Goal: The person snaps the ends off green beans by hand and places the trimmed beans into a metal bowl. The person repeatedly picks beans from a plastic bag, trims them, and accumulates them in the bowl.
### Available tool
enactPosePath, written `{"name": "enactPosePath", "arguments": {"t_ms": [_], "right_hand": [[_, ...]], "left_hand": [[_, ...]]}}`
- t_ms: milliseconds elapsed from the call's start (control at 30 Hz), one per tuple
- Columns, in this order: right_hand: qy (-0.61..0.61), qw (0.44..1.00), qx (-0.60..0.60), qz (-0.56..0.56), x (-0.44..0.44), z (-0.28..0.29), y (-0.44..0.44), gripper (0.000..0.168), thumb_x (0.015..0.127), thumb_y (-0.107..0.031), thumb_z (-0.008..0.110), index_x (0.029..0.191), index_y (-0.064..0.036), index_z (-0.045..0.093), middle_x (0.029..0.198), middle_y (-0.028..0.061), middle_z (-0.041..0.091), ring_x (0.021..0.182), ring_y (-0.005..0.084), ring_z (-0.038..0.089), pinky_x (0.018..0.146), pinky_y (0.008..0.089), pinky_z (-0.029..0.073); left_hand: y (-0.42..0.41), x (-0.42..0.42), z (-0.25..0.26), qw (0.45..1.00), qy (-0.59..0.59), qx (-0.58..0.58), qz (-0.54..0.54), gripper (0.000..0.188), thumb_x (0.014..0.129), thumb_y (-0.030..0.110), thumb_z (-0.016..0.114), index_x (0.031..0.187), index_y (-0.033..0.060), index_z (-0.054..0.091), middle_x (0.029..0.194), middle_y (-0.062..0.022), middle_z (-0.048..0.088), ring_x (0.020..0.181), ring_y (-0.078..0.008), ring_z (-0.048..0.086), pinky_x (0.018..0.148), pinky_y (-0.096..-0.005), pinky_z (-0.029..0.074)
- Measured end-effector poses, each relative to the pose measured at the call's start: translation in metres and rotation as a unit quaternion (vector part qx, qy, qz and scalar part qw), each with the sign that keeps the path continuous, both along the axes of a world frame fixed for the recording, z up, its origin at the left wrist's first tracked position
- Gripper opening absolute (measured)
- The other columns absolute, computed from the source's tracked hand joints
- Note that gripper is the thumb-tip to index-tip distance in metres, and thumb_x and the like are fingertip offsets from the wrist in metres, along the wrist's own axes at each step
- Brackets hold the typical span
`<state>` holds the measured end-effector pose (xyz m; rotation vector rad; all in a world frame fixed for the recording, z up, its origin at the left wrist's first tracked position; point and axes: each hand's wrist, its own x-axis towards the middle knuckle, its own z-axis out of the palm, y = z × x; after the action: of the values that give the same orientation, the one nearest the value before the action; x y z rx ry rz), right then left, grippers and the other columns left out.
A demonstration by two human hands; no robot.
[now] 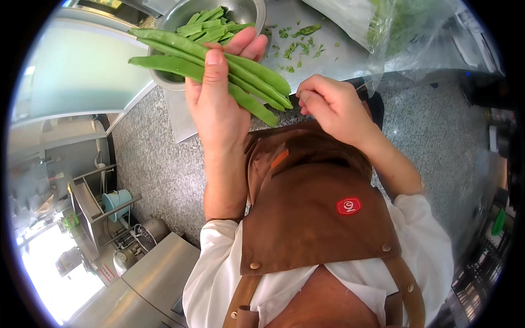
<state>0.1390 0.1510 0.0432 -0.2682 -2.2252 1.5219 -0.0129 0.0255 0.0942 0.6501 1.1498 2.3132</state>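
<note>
My left hand [217,94] grips several long flat green beans [254,78], thumb across them, their ends pointing toward my right hand. My right hand [332,104] is just beside those ends, thumb and fingers pinched together. Whether a small scrap sits between its fingertips is hidden. Behind the left hand stands a metal bowl [253,12] that holds cut pieces of flat green bean [209,24].
Trimmed green scraps [301,47] lie on the metal worktop [340,53] beyond my hands. A clear plastic bag [393,41] with green contents is at the upper right. To the left are a frosted panel [82,69] and a light-blue bucket [117,203].
</note>
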Motion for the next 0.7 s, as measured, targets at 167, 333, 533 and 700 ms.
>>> {"name": "enactPosePath", "arguments": {"t_ms": [167, 333, 533, 700], "right_hand": [[-0.003, 0.937, -0.344, 0.065, -0.003, 0.012, -0.004, 0.026, 0.104, -0.015, 0.05, 0.116, 0.006, 0.062, 0.104, 0.0137, 0.07, 0.089, 0.0213, 0.071, 0.08, 0.0334, 0.058], [0.012, 0.935, -0.342, 0.096, -0.002, 0.008, -0.002, 0.025, 0.104, -0.012, 0.05, 0.117, 0.006, 0.061, 0.105, 0.0133, 0.07, 0.092, 0.0193, 0.07, 0.082, 0.032, 0.057], [0.012, 0.946, -0.319, 0.047, -0.002, 0.005, -0.009, 0.016, 0.1, -0.006, 0.054, 0.107, 0.004, 0.064, 0.095, 0.0068, 0.07, 0.083, 0.0127, 0.068, 0.074, 0.0276, 0.055], [-0.04, 0.998, -0.048, 0.021, -0.001, 0.001, -0.005, 0.007, 0.092, -0.006, 0.06, 0.096, 0.0, 0.061, 0.085, 0.0126, 0.067, 0.071, 0.0239, 0.066, 0.065, 0.0372, 0.051]], "left_hand": [[0.005, -0.006, -0.012, 0.998, -0.023, 0.047, -0.03, 0.024, 0.104, 0.028, 0.058, 0.118, 0.0081, 0.056, 0.132, -0.0292, 0.061, 0.119, -0.0419, 0.063, 0.108, -0.0559, 0.047], [0.006, -0.006, -0.018, 0.998, -0.019, 0.047, -0.023, 0.025, 0.105, 0.028, 0.058, 0.12, 0.0093, 0.055, 0.134, -0.0277, 0.06, 0.123, -0.0422, 0.061, 0.11, -0.0562, 0.045], [0.006, -0.002, -0.02, 0.999, 0.015, 0.03, -0.021, 0.025, 0.104, 0.026, 0.058, 0.12, 0.007, 0.053, 0.133, -0.0306, 0.059, 0.122, -0.0438, 0.061, 0.11, -0.0574, 0.045], [-0.005, 0.008, -0.01, 0.998, 0.006, -0.044, -0.05, 0.026, 0.104, 0.023, 0.06, 0.119, 0.0042, 0.05, 0.125, -0.0312, 0.062, 0.115, -0.0405, 0.065, 0.094, -0.0481, 0.057]]}}
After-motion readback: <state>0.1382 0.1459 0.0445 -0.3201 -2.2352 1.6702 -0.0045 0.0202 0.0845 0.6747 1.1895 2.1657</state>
